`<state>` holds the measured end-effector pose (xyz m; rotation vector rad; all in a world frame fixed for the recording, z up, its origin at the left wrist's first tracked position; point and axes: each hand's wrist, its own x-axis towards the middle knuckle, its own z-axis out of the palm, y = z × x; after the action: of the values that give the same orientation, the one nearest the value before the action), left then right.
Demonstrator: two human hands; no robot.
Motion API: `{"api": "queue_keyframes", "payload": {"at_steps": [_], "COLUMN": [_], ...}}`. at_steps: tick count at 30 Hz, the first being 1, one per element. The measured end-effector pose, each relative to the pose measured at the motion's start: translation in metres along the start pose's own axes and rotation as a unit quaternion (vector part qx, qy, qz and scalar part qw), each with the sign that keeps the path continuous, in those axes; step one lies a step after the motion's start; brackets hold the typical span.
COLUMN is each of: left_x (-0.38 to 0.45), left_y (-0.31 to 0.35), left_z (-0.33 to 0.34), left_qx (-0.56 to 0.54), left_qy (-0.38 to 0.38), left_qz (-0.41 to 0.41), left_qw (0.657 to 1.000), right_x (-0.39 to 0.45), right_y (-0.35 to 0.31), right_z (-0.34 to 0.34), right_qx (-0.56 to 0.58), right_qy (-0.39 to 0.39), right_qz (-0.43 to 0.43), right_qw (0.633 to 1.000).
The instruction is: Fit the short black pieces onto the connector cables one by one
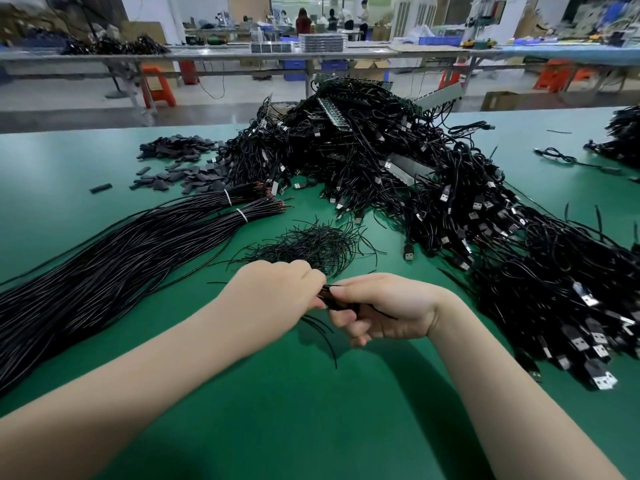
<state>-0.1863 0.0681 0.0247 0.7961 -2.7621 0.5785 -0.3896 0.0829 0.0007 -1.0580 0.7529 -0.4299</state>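
Two hands meet low over the green table (311,410), and between them runs a thin black cable (337,301) with a short black piece on it. The left hand (277,289) is curled, its fingertips pinching the dark piece at the point where the two hands touch; the right hand (384,310) is clenched round the cable, with loose wire ends (325,330) trailing below its knuckles toward the person. Held this way, one hand likely steadies the cable while the other feeds the piece along it, so the fitting step appears to be in hand; how far the piece has gone on is hidden by the fingers. Just beyond the hands lies a loose scatter of thin black strands (311,244), close enough to be picked from without reaching. Beyond and to the right of the right hand rises a large heap of connector cables (433,188) with silver plug ends, running on down the right side. Out past the left forearm lie long tied cable bundles (138,244), and farther off beyond the left hand sits a pile of flat short black pieces (180,161), well apart from the grip. No bin or tray holds any of these; every stock rests straight on the table. Across the aisle, blue crates (294,69) stand under another bench, contents not readable.
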Motion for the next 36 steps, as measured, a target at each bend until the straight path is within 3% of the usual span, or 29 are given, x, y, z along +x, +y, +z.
{"api": "queue_keyframes", "payload": {"at_steps": [3, 5, 8, 10, 12, 13, 15, 16, 18, 20, 22, 24, 27, 31, 36], "left_x": [0.001, 0.003, 0.005, 0.012, 0.024, 0.032, 0.046, 0.051, 0.057, 0.058, 0.057, 0.055, 0.049, 0.046, 0.042], "left_y": [-0.003, -0.007, -0.025, -0.032, -0.032, -0.029, -0.02, -0.018, -0.014, -0.013, -0.014, -0.016, -0.022, -0.028, -0.028], "left_z": [0.006, 0.007, 0.013, 0.01, 0.007, 0.006, -0.002, -0.005, -0.008, -0.007, -0.004, -0.001, 0.001, 0.004, 0.003], "left_qx": [-0.006, -0.035, -0.154, -0.31, -0.475, -0.556, -0.68, -0.715, -0.742, -0.749, -0.743, -0.719, -0.661, -0.605, -0.499], "left_qy": [0.029, 0.009, 0.006, 0.03, 0.083, 0.108, 0.137, 0.145, 0.149, 0.142, 0.125, 0.101, 0.056, 0.028, 0.006], "left_qz": [-0.002, -0.077, -0.237, -0.311, -0.364, -0.381, -0.394, -0.392, -0.386, -0.374, -0.357, -0.347, -0.342, -0.353, -0.349], "left_qw": [1.0, 0.996, 0.959, 0.898, 0.797, 0.731, 0.603, 0.56, 0.528, 0.529, 0.552, 0.594, 0.666, 0.713, 0.794], "right_x": [0.0, -0.006, -0.016, -0.016, -0.01, -0.006, 0.002, 0.006, 0.011, 0.016, 0.021, 0.024, 0.026, 0.028, 0.017], "right_y": [-0.001, -0.005, -0.01, -0.008, 0.0, 0.004, 0.007, 0.008, 0.012, 0.017, 0.021, 0.022, 0.022, 0.022, 0.003], "right_z": [-0.002, -0.009, -0.027, -0.034, -0.036, -0.036, -0.03, -0.027, -0.024, -0.021, -0.017, -0.015, -0.017, -0.015, -0.012], "right_qx": [0.009, 0.031, 0.007, -0.121, -0.306, -0.385, -0.474, -0.492, -0.506, -0.524, -0.526, -0.513, -0.551, -0.614, -0.568], "right_qy": [0.003, 0.046, 0.242, 0.397, 0.47, 0.471, 0.439, 0.43, 0.447, 0.473, 0.476, 0.479, 0.462, 0.42, 0.455], "right_qz": [-0.002, -0.009, -0.054, -0.071, -0.064, -0.056, -0.019, -0.003, 0.0, -0.012, -0.018, -0.023, -0.021, 0.003, -0.062], "right_qw": [1.0, 0.998, 0.969, 0.907, 0.825, 0.792, 0.763, 0.757, 0.738, 0.708, 0.704, 0.712, 0.695, 0.668, 0.683]}}
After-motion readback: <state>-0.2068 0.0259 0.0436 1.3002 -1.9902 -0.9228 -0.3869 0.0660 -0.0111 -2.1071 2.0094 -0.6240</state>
